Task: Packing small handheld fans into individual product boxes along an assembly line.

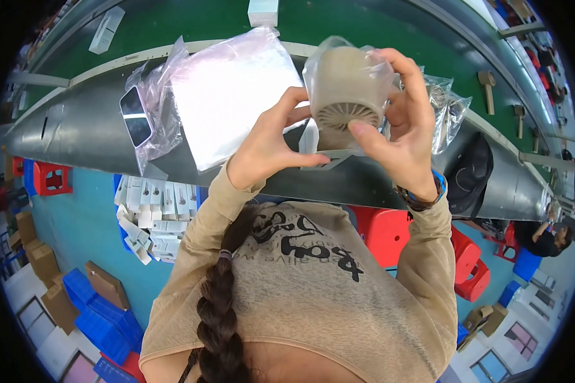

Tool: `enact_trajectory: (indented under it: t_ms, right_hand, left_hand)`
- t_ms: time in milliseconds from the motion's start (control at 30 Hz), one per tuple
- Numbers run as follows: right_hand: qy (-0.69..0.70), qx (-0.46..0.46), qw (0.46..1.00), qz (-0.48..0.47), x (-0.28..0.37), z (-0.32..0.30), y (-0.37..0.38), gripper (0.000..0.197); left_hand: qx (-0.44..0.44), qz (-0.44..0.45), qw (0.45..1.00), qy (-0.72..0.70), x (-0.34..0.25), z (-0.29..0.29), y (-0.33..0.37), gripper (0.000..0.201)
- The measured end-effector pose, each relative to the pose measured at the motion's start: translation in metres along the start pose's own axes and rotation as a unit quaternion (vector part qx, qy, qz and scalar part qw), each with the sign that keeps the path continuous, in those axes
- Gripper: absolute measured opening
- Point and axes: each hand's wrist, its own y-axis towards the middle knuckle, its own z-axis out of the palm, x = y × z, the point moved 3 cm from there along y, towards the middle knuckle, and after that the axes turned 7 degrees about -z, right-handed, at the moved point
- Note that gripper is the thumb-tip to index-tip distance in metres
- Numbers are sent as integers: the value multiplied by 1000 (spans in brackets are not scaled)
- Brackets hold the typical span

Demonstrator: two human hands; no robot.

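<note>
My right hand (410, 137) is closed around a beige handheld fan (345, 80) in a clear plastic bag. Its thumb presses at the slotted grille, and the fingers wrap the far side. Just below the fan head, my left hand (262, 140) grips a small pale box (329, 161) between thumb and fingers. The box's end is open, with flaps showing. Brownish material shows at the opening under the fan; whether it is the fan's handle or the box's inside, I cannot tell. Left of my hands lies a stack of white sheets (227, 96) in clear plastic.
A phone (136, 118) rests on crumpled plastic at the left. More bagged items (442, 105) and a black bag or cap (471, 172) lie to the right. Beyond runs a green conveyor (191, 24) carrying fans and white boxes. A blue crate (117, 185) of boxes stands below left.
</note>
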Motion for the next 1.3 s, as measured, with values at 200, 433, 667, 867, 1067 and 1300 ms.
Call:
enact_trajectory:
  t_ms: [200, 433, 667, 867, 1067, 1300]
  right_hand:
    - [-42, -2, 999, 3, -12, 1, -6, 68]
    - [70, -24, 995, 60, -27, -23, 22, 52]
    - [135, -84, 969, 189, -56, -12, -17, 59]
    - [52, -28, 995, 80, -50, -8, -24, 68]
    - [-280, 82, 956, -22, -19, -22, -18, 69]
    - [-342, 161, 925, -49, -16, -22, -14, 66]
  left_hand:
    - [-16, 25, 998, -48, 4, -6, 4, 70]
    - [19, -150, 969, -194, -8, -12, 17, 61]
    - [-42, -57, 981, 181, -47, -22, 6, 67]
    - [-15, -59, 994, 89, -32, -24, 13, 68]
    - [-15, 38, 998, 56, -23, -21, 18, 64]
    - [1, 52, 998, 24, -4, -20, 20, 65]
